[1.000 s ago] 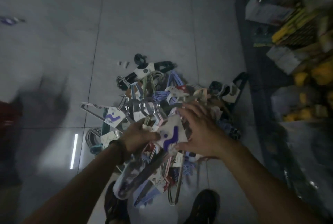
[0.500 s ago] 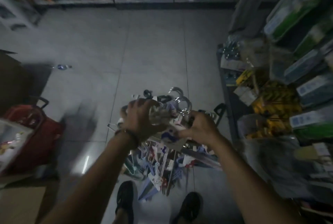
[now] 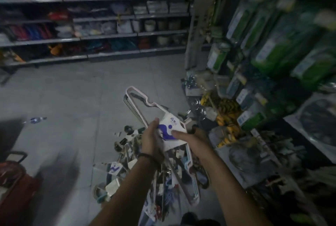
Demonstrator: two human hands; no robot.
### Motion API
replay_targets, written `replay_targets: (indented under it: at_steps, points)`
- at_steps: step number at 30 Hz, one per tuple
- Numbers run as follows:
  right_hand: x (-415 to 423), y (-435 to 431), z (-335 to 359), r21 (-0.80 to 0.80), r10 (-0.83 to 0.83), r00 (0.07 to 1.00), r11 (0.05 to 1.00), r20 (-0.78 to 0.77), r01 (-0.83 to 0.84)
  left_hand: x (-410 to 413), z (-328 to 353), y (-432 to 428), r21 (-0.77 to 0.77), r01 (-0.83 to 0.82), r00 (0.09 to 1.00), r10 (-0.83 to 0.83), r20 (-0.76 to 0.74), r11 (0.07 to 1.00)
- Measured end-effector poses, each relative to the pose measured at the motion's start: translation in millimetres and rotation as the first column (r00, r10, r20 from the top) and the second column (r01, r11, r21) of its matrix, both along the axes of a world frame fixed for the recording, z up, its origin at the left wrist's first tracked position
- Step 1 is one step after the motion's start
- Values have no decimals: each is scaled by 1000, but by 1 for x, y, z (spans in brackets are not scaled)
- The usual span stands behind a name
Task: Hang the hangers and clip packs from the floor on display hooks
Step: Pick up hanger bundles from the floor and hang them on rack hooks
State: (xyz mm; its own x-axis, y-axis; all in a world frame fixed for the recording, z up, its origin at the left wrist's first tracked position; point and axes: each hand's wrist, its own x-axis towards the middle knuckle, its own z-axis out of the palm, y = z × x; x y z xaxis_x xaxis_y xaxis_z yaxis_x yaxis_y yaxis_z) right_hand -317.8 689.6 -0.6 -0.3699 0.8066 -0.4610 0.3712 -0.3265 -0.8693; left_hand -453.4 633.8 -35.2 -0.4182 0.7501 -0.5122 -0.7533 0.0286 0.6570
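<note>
Pickup step. Grips hanger pack [image 3: 172,123] by its card, left hand [image 3: 151,140] and right hand [image 3: 190,139] both clamped (pile [image 3: 125,142] at 6 o'clock). Next calls for a free hook on display rack [image 3: 197,31], 2 o'clock.

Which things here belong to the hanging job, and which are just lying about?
Job: hanger pack, held by left hand and right hand; pile on the floor.
Lying about: bottle; red basket; green packs; back shelves.
</note>
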Motion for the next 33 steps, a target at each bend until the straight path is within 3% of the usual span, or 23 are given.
replay_targets:
  at_steps: [3, 5, 6, 7, 10, 12, 15, 20, 24, 26, 28, 30, 33]
  points:
    - [21, -51, 28, 224, 43, 950, 967, 309, -117, 8, 13, -18, 3, 56, 998, -56, 4, 998]
    - [44, -82, 41, 398, -87, 831, 901, 549, -169, 16, 22, -28, 5, 89, 994, -89, -64, 996]
    - [55, -95, 50, 498, -199, 785, 853, 587, -155, 23, 27, -32, 8, 101, 990, -100, -103, 995]
    - [66, -107, 59, 594, -307, 767, 795, 564, -119, 32, 32, -35, 12, 128, 982, -125, -138, 992]
    - [91, -129, 95, 846, -519, 802, 532, 297, 31, 68, 60, -42, 18, 277, 922, -260, -287, 961]
    - [110, -132, 111, 898, -594, 747, 439, 298, -9, 101, 80, -51, 41, 373, 862, -330, -385, 927]
    - [148, -135, 125, 848, -643, 658, 529, 392, 11, 152, 103, -68, 90, 529, 768, -431, -475, 844]
    - [232, -173, 152, 846, -747, 531, 523, 400, 98, 243, 131, -100, 95, 754, 543, -536, -647, 650]
    - [313, -200, 163, 722, -679, 285, 688, 676, -73, 308, 158, -108, 77, 897, 353, -601, -717, 436]
    - [353, -216, 171, 686, -648, 245, 716, 722, -128, 346, 175, -111, 89, 928, 318, -643, -697, 362]
    - [390, -234, 182, 730, -691, 268, 680, 671, -72, 387, 188, -116, 72, 920, 307, -593, -745, 386]
    - [423, -247, 192, 786, -769, 297, 612, 566, 89, 429, 196, -122, 38, 911, 270, -526, -806, 410]
    - [476, -259, 198, 827, -857, 259, 505, 446, 245, 492, 195, -115, 41, 911, 242, -450, -860, 411]
